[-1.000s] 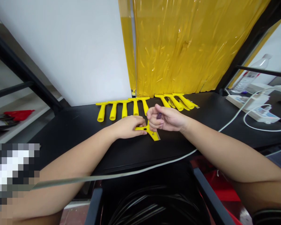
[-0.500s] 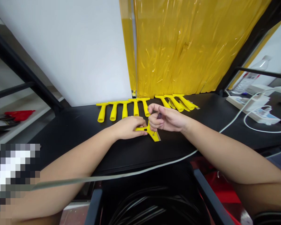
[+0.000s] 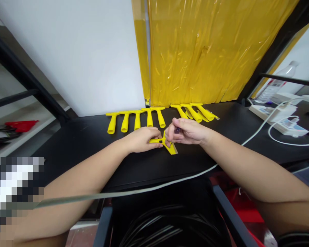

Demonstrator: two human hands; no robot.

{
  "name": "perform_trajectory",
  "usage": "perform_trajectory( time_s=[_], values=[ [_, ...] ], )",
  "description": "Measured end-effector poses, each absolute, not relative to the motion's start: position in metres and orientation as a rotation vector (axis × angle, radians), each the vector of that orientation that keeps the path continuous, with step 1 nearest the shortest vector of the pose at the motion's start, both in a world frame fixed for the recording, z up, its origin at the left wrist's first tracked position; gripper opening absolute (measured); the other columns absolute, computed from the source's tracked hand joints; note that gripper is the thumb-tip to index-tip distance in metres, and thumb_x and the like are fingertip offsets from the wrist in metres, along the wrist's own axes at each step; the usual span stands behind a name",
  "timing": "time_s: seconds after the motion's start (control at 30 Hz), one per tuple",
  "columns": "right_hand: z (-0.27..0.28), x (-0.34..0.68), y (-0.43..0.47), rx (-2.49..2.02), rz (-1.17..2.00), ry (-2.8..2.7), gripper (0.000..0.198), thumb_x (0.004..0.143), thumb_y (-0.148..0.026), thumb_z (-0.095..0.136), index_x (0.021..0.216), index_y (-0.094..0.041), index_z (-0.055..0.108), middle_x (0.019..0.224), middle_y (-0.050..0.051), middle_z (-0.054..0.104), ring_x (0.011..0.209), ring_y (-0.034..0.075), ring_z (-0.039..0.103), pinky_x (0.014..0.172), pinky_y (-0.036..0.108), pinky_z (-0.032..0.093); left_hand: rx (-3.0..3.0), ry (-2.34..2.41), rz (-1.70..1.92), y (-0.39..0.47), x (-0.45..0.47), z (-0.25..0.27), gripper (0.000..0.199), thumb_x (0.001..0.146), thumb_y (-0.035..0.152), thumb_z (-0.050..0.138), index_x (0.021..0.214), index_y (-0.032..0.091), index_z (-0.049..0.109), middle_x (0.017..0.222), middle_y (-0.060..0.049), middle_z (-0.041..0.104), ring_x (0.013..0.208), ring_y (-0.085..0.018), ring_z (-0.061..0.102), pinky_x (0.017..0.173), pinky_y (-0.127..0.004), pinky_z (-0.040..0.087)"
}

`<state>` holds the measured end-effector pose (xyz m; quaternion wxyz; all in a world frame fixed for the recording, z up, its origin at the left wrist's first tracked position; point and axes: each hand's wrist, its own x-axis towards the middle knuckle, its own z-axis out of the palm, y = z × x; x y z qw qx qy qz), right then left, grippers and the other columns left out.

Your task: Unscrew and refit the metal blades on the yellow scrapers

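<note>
A yellow scraper (image 3: 171, 149) with a thin blade along its wide end lies on the black table, its handle pointing left. My left hand (image 3: 143, 140) is closed around that handle and presses it down. Over the scraper's head, my right hand (image 3: 183, 132) is closed on a small screwdriver (image 3: 178, 130), of which only the dark handle end shows. The fingers hide the screwdriver's shaft and tip. Behind my hands stands a row of yellow scraper handles (image 3: 124, 122), and more yellow scrapers (image 3: 195, 114) lie further right.
A white cable (image 3: 154, 188) crosses in front of the table edge, over my left forearm. White power strips (image 3: 285, 120) and a plastic bottle (image 3: 276, 84) are at the right. A white panel (image 3: 87, 58) and a yellow plastic sheet (image 3: 195, 51) rise behind the table.
My right hand's fingers have curled in and the hand has turned slightly around the screwdriver. The left hand and the scraper have hardly moved.
</note>
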<state>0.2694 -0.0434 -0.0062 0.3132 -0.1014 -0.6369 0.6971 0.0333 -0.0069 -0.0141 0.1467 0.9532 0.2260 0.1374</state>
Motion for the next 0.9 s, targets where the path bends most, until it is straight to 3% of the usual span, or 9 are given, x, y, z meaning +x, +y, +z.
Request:
perform_trajectory(
  time_s=[0.13, 0.23, 0.33, 0.43, 0.5, 0.6, 0.7, 0.77, 0.9],
  values=[
    [-0.004, 0.269, -0.048, -0.224, 1.889, -1.586, 0.035, 0.103, -0.057, 0.063, 0.104, -0.022, 0.059, 0.064, -0.008, 0.039, 0.059, 0.011, 0.040, 0.073, 0.030, 0.048, 2.729, 0.632, 0.347, -0.005, 0.032, -0.014, 0.025, 0.095, 0.045, 0.070, 0.101, 0.021, 0.073, 0.095, -0.006, 0.070, 0.088, -0.022, 0.068, 0.083, -0.034, 0.053],
    [-0.002, 0.269, -0.049, -0.261, 1.867, -1.530, 0.032, 0.098, -0.046, 0.074, 0.097, -0.022, 0.054, 0.078, -0.004, 0.052, 0.069, 0.012, 0.049, 0.078, 0.032, 0.049, 2.724, 0.624, 0.362, -0.004, 0.032, -0.015, 0.026, 0.096, 0.046, 0.069, 0.104, 0.022, 0.073, 0.097, -0.006, 0.071, 0.091, -0.023, 0.069, 0.085, -0.034, 0.053],
    [-0.001, 0.268, -0.048, -0.319, 1.839, -1.574, 0.041, 0.097, -0.053, 0.073, 0.083, -0.018, 0.058, 0.079, 0.000, 0.055, 0.071, 0.013, 0.051, 0.078, 0.035, 0.050, 2.730, 0.630, 0.364, -0.004, 0.031, -0.015, 0.026, 0.097, 0.046, 0.069, 0.106, 0.022, 0.073, 0.098, -0.007, 0.071, 0.091, -0.022, 0.068, 0.083, -0.033, 0.052],
    [0.001, 0.268, -0.048, -0.374, 1.852, -1.618, 0.054, 0.100, -0.067, 0.059, 0.075, -0.019, 0.059, 0.058, -0.006, 0.036, 0.056, 0.012, 0.039, 0.066, 0.033, 0.047, 2.738, 0.653, 0.354, -0.006, 0.032, -0.013, 0.029, 0.097, 0.048, 0.069, 0.105, 0.020, 0.073, 0.098, -0.007, 0.070, 0.087, -0.021, 0.066, 0.077, -0.032, 0.050],
    [0.005, 0.269, -0.048, -0.399, 1.831, -1.574, 0.056, 0.101, -0.073, 0.051, 0.084, -0.021, 0.061, 0.054, -0.009, 0.025, 0.049, 0.011, 0.029, 0.059, 0.030, 0.041, 2.743, 0.658, 0.357, -0.006, 0.031, -0.012, 0.031, 0.097, 0.049, 0.069, 0.103, 0.019, 0.072, 0.097, -0.007, 0.070, 0.084, -0.020, 0.065, 0.074, -0.031, 0.048],
    [0.011, 0.274, -0.046, -0.457, 1.704, -1.454, 0.047, 0.100, -0.072, 0.052, 0.097, -0.025, 0.057, 0.056, -0.010, 0.024, 0.046, 0.009, 0.020, 0.052, 0.025, 0.030, 2.748, 0.655, 0.374, -0.005, 0.031, -0.012, 0.031, 0.097, 0.049, 0.068, 0.100, 0.019, 0.071, 0.096, -0.006, 0.070, 0.083, -0.020, 0.064, 0.074, -0.031, 0.047],
    [0.013, 0.284, -0.038, -0.651, 1.512, -1.433, 0.038, 0.093, -0.060, 0.067, 0.094, -0.024, 0.054, 0.059, -0.011, 0.035, 0.046, 0.008, 0.015, 0.049, 0.025, 0.018, 2.746, 0.652, 0.408, -0.004, 0.030, -0.013, 0.030, 0.098, 0.048, 0.067, 0.101, 0.019, 0.069, 0.097, -0.006, 0.069, 0.086, -0.021, 0.065, 0.076, -0.032, 0.048],
    [0.009, 0.290, -0.029, -0.887, 1.275, -1.519, 0.033, 0.088, -0.049, 0.074, 0.089, -0.022, 0.055, 0.063, -0.007, 0.049, 0.047, 0.008, 0.024, 0.049, 0.026, 0.019, 2.743, 0.653, 0.434, -0.003, 0.030, -0.013, 0.029, 0.098, 0.048, 0.067, 0.100, 0.019, 0.068, 0.097, -0.006, 0.069, 0.088, -0.021, 0.064, 0.077, -0.033, 0.048],
    [-0.005, 0.293, -0.016, -1.290, 0.836, -1.778, 0.019, 0.084, -0.036, 0.077, 0.083, -0.019, 0.068, 0.078, 0.005, 0.070, 0.070, 0.016, 0.056, 0.066, 0.031, 0.041, 2.741, 0.656, 0.486, -0.005, 0.030, -0.011, 0.028, 0.099, 0.047, 0.066, 0.099, 0.019, 0.068, 0.095, -0.006, 0.067, 0.088, -0.021, 0.063, 0.077, -0.033, 0.047]
  ],
)
